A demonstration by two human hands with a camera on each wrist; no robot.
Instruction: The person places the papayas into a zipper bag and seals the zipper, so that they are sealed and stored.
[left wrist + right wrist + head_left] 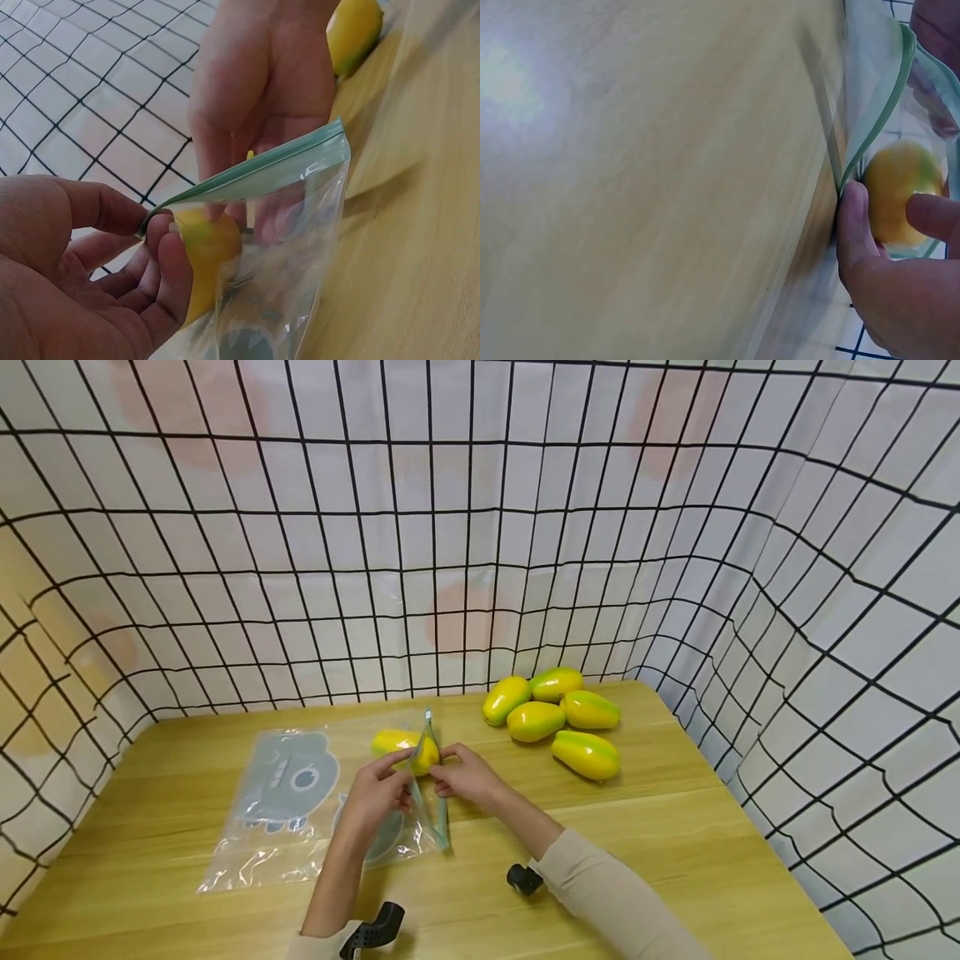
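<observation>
A clear zip-top bag [322, 843] with grey-blue cartoon prints lies on the table, its green-edged mouth facing right and spread apart. My left hand [375, 793] pinches one lip of that mouth between thumb and fingers, as the left wrist view shows closely. At the opposite lip, my right hand [468, 775] has its fingers bent at the green edge [885, 120], one fingertip over the fruit. Between the hands, a yellow-green mango [397, 743] lies in the bag just inside the mouth. Part of the right hand's grip is hidden behind the bag in the left wrist view.
Several more yellow-green mangoes [536, 721] lie grouped at the back right of the wooden table [675, 860]. Black wire grid panels [465, 527] stand along the back and both sides, with pale sheeting behind them. Black wrist camera mounts [378, 927] sit at both cuffs.
</observation>
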